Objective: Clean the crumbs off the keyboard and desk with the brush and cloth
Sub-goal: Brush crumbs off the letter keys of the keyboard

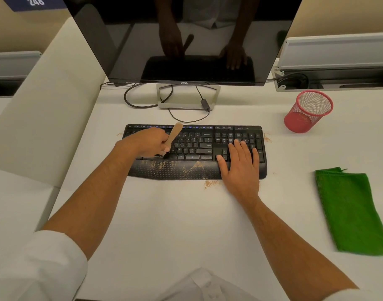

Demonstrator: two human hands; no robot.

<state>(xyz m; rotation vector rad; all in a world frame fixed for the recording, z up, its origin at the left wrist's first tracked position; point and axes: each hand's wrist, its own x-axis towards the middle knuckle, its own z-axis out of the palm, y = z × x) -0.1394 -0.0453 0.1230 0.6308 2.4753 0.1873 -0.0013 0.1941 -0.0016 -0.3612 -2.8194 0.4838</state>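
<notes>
Brush [174, 135]: gripped in left hand [150, 142], fingers curled round the wooden handle, bristles down on the bottom key row near the space bar.
Right hand [240, 161]: flat and spread, fingers straight, pressing the number-pad end of the keyboard [194, 148] to steady it; holding nothing.
Crumbs [175, 166]: scattered along the wrist rest between the two hands; small pile on the desk [164, 224] just left of the right wrist; more off the keyboard's right edge beyond the right fingertips, a trace at its far left corner.
Cloth [351, 211]: folded, green, lying well right of the right forearm, untouched.
Risk, keys: likely to drive crumbs down between keys if brushed with too much pressure.
Risk, scatter: a fast flick toward the body probably sends crumbs onto the lap or off the near edge.
Risk, slip: lifting the right palm could let the keyboard slide under the strokes.
Risk, forearm: right wrist sits close to the desk pile and may smear it.
Room: open desk between the forearms, good for gathering crumbs.
Limits: monitor stand [188, 98] and cables beyond the left hand; red mesh cup [307, 111] past the right hand; divider panel close on the left.
</notes>
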